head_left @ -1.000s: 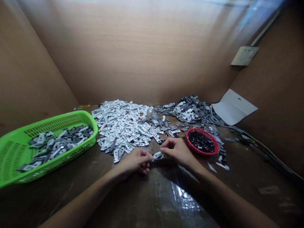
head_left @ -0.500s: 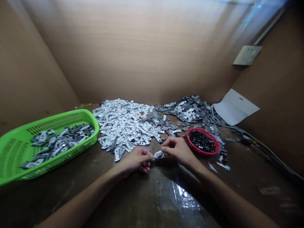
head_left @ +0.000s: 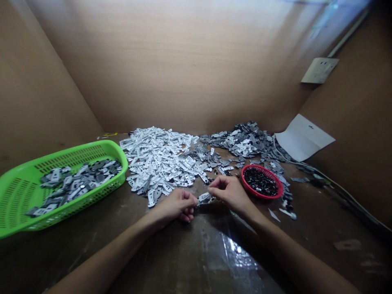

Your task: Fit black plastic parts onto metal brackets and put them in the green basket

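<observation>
My left hand [head_left: 177, 205] and my right hand [head_left: 230, 191] meet at the middle of the brown table, both closed in a pinch on one small silver metal piece [head_left: 203, 198] held between them. Just beyond my hands lies a wide heap of bright silver metal strips [head_left: 156, 159]. A darker grey heap of metal pieces [head_left: 245, 141] spreads behind and to the right. Close to my right hand stands a small red bowl [head_left: 277, 184] filled with tiny black parts.
A green plastic basket [head_left: 18, 183] at the left holds several grey metal pieces. White paper [head_left: 301, 138] leans against the right wall under a wall socket [head_left: 319, 70]. A cable [head_left: 343, 192] runs along the right edge. Brown board walls enclose the table on three sides.
My hands stay together on the small metal piece with only slight finger movement. The view has shifted a little.
</observation>
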A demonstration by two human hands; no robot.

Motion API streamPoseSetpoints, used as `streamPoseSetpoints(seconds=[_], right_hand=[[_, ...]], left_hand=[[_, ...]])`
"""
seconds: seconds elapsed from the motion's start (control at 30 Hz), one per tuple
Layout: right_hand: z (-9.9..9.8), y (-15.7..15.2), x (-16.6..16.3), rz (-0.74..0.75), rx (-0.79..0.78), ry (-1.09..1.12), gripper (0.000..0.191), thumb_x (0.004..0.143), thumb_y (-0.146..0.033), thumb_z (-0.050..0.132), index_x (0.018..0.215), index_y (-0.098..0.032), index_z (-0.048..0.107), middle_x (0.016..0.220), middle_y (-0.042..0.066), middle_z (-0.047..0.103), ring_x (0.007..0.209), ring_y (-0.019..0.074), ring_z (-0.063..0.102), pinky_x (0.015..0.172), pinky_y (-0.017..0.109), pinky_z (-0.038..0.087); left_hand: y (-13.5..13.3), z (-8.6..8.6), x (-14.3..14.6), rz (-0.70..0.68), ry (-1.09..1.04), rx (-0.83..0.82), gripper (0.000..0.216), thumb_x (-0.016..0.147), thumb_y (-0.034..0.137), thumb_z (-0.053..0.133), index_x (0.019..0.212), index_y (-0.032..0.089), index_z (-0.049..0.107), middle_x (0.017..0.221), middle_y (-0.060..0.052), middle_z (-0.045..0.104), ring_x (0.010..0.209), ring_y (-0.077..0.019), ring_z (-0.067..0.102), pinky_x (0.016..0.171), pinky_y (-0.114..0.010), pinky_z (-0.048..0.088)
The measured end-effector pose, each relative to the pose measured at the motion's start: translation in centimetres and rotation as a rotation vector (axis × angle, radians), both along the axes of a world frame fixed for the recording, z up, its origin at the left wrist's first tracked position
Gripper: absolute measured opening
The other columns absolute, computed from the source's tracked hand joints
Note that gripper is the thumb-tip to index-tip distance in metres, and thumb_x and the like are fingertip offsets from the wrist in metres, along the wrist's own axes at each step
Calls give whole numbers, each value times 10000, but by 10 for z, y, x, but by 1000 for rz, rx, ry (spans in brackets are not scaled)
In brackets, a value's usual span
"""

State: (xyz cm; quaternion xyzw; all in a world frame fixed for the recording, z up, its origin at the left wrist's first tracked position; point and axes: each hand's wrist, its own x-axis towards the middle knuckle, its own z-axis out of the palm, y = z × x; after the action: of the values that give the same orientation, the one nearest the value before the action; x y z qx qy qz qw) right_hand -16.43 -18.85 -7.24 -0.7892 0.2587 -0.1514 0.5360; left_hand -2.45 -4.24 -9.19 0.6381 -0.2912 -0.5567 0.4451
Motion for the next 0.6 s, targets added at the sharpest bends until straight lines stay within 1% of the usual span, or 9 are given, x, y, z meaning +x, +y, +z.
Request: streamPoseSetpoints(seconds=[0.33, 0.6], right_hand=[[1, 2, 0, 9, -7, 10, 214, 680, -294, 585, 771, -101, 601, 715, 19, 585, 594, 33, 482, 550, 128, 368], [6, 3, -2, -3, -74, -10, 212, 690, -299, 572, 761, -102, 601, 715, 20, 586, 608, 38, 477, 543, 127, 358]], left_hand=[[0, -3, 1, 4, 0, -7, 308, 727, 398, 597, 799, 108, 524, 622, -8, 521, 535, -116, 573, 454, -174, 426], [0, 1, -1, 12, -2, 4, 316, 710, 404, 609, 781, 110, 518, 606, -6, 520, 527, -111, 567, 447, -167, 417]])
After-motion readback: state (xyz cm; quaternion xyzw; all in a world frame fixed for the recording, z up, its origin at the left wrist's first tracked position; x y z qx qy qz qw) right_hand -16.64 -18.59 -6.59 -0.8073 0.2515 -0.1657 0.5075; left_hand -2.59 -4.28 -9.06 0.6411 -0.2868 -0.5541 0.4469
